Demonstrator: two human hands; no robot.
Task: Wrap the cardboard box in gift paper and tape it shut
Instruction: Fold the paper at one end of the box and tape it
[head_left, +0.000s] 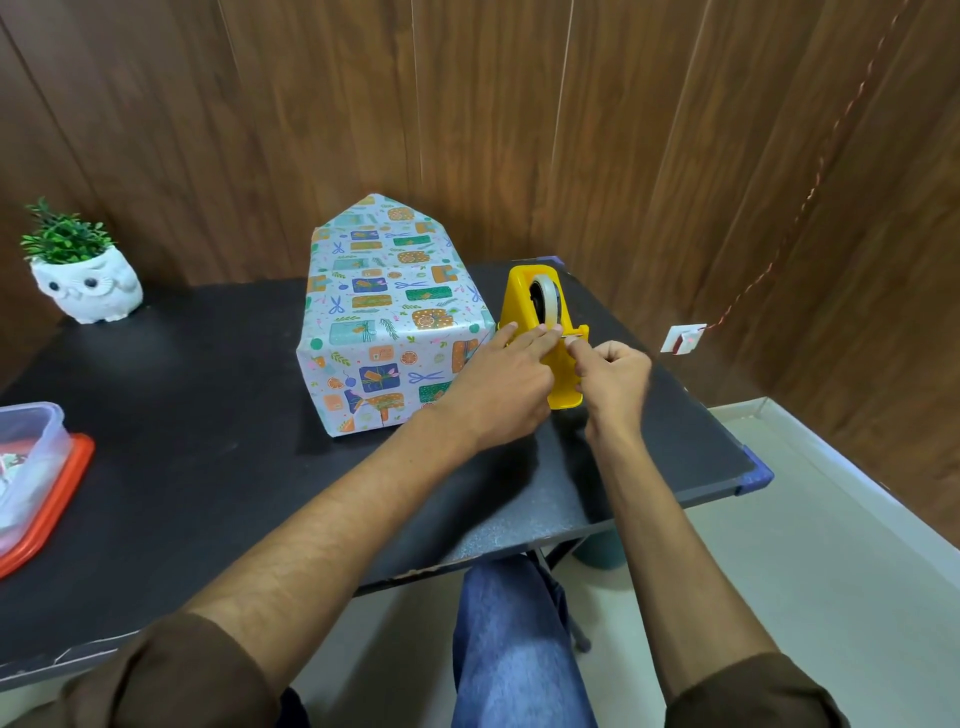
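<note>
Wrapped box (387, 322) lengthwise twd wall (467, 130)

No readable text, labels, brands or numbers appear on anything in view.

White owl planter (85, 291) with green plant stood at far left of black worktop (208, 415). Clear plastic container (28, 452) with orange lid (57, 499) sat at left edge. Wood-panelled wall (467, 130) behind.
</note>
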